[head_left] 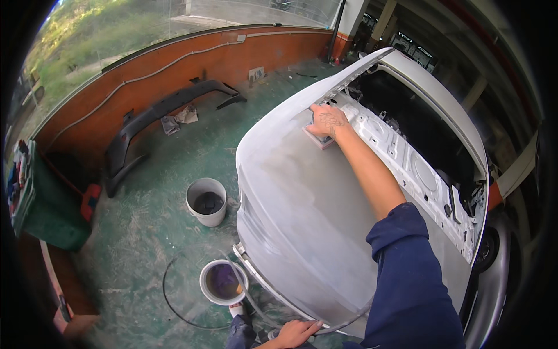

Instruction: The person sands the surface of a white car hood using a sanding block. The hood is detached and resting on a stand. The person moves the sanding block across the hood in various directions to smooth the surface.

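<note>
My right hand (326,121) grips a flat, pale pinkish sanding pad (317,142) pressed on the grey, patchy rear body panel (290,192) of a car, near the white metal channel (407,168) below the dark window opening. The sleeve on that arm is dark blue. At the bottom, my left hand (295,333) has its fingers over a grey hose (343,327) by the car's lower edge. Left of that edge a white bucket (206,299) holds dark purplish liquid.
A second bucket (210,217) stands on the green floor. A dark bumper (157,113) lies by the orange wall, near crumpled paper. A green bin (58,209) and a red-headed floor tool (89,202) stand at left. Another vehicle (500,262) is at right.
</note>
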`<move>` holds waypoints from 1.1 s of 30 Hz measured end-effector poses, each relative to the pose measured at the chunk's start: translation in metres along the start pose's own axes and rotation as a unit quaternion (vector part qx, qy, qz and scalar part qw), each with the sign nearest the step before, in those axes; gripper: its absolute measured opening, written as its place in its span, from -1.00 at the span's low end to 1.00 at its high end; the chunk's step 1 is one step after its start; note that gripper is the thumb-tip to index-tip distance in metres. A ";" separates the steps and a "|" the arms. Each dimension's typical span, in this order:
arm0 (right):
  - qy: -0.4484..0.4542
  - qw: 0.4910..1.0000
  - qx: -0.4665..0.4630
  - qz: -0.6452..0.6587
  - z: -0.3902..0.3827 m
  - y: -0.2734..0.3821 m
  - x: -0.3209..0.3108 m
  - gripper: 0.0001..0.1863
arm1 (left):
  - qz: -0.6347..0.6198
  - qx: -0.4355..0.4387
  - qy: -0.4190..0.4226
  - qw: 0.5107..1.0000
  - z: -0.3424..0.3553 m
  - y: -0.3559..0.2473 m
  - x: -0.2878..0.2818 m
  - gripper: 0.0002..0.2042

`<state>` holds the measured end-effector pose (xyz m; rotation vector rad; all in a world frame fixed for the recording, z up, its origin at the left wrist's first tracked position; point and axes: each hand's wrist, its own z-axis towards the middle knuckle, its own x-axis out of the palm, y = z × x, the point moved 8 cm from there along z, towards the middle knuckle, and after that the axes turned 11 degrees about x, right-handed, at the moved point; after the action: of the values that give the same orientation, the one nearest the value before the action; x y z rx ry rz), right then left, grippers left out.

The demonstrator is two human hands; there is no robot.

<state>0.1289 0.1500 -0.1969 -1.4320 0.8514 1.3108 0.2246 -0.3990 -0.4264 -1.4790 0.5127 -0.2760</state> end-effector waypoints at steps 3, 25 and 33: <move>-0.012 1.000 -0.029 -0.001 -0.001 0.023 0.003 -0.43 | -0.013 0.007 -0.020 1.000 -0.010 -0.030 -0.013 -0.66; 0.020 0.984 -0.160 0.079 -0.152 0.033 -0.005 -0.46 | 0.079 0.021 0.176 0.981 0.006 0.041 0.089 -0.58; 0.028 0.981 -0.160 0.102 -0.212 0.010 0.000 -0.43 | 0.082 0.055 0.218 0.971 -0.006 0.058 0.128 -0.59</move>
<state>0.1813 -0.0549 -0.2118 -1.6701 0.8703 1.6271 0.3245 -0.4610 -0.5044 -1.2600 0.9538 -0.4945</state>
